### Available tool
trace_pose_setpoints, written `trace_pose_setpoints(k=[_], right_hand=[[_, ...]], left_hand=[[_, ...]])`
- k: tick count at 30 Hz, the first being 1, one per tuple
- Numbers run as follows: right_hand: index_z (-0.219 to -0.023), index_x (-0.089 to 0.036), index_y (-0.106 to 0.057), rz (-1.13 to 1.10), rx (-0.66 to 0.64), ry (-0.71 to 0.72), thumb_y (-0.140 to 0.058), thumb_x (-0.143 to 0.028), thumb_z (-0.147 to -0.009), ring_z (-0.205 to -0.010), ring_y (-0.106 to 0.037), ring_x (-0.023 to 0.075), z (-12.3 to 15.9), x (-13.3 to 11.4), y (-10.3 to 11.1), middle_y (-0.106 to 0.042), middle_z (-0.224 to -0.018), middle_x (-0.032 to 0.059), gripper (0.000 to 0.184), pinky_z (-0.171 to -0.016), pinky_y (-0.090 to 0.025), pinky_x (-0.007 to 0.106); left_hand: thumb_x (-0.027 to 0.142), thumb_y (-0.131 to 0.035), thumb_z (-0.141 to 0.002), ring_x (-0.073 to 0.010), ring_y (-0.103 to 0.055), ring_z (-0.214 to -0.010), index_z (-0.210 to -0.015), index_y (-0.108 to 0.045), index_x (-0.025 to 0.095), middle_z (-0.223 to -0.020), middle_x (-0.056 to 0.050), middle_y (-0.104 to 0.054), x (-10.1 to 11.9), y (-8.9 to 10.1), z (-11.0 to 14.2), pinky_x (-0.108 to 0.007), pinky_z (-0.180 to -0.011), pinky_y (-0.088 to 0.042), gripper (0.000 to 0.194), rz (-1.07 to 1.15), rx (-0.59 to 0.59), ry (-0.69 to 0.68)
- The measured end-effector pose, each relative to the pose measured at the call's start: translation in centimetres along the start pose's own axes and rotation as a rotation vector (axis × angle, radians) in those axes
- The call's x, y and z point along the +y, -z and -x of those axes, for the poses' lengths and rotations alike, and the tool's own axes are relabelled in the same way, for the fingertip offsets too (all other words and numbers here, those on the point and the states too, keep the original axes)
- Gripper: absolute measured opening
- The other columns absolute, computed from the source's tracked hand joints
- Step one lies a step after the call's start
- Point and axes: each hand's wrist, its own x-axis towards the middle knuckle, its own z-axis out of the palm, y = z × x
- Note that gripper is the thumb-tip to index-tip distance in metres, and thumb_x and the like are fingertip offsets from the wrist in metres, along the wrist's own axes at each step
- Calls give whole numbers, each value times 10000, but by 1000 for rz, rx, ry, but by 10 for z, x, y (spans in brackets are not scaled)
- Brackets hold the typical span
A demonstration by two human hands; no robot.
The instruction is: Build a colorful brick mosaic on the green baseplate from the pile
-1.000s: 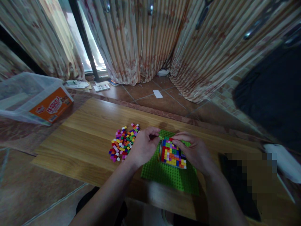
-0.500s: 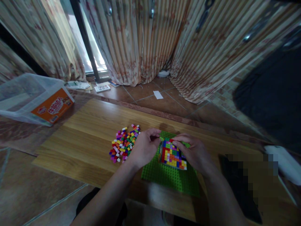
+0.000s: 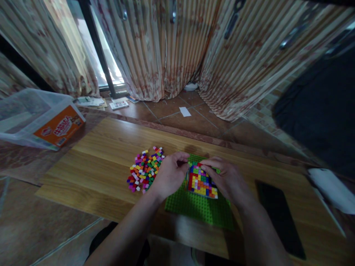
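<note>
A green studded baseplate (image 3: 198,210) lies on the wooden table, bearing a flat block of many-coloured toy bricks (image 3: 202,183). At the block's far left corner is my left hand (image 3: 172,173), thumb and fingers pinched together; a speck of yellow-green shows at the tips, too small to make out. My right hand (image 3: 226,175) reaches over the block's right side. Its thumb and forefinger pinch a small red brick (image 3: 199,164) at the far edge. Beside my left hand lies a loose pile of coloured bricks (image 3: 144,170).
The wooden table (image 3: 91,166) stretches to both sides. A clear plastic bin (image 3: 36,118) with an orange label stands at the left. On the right lies a dark flat slab (image 3: 280,218), with a white object (image 3: 331,188) beyond it. Striped curtains (image 3: 177,51) hang behind.
The view has shifted slightly, so the scene sits a little further left. Both hands keep nearly the same place over the block, still pinching.
</note>
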Motion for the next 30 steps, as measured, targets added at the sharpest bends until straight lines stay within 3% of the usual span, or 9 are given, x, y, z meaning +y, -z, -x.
trace_pose_setpoints(k=[12,18,21,25,30], right_hand=[[-896,-252,-763,-33,20,-96,-563,-337,-895,-823,-667,200,0,-8,-2,-730,-885,35,218,-772,-477,339],[-929,-264,-765,-169,-33,-166,-616,-385,-865,-859,-688,207,1,-1,2,-754,-950,29,203,-764,-504,334],[-950,-255,-764,-263,86,-198,-647,-407,-846,-914,-695,221,1,0,5,-760,-993,41,218,-826,-522,360],[-941,-254,-766,-350,265,-119,-653,-402,-853,-938,-695,214,0,-14,4,-759,-1001,40,206,-855,-534,361],[-989,-283,-763,-345,222,3,-653,-348,-867,-919,-689,184,-2,-37,-7,-750,-999,20,176,-825,-532,316]], left_hand=[[75,-589,-781,-160,-656,-847,-967,-687,135,-902,-51,-719,0,0,-1,-297,-835,-511,219,11,11,9],[124,-613,-786,-184,-649,-887,-1024,-695,124,-966,-83,-715,2,4,-1,-318,-845,-514,252,96,15,8],[145,-624,-792,-178,-645,-892,-1000,-694,124,-957,-80,-712,3,5,0,-317,-854,-513,221,167,27,7],[148,-650,-778,-158,-641,-861,-953,-694,131,-918,-63,-710,6,3,1,-305,-845,-514,181,270,23,4],[153,-694,-756,-129,-639,-814,-956,-694,142,-903,-43,-712,12,3,3,-273,-811,-520,200,406,5,-5]])
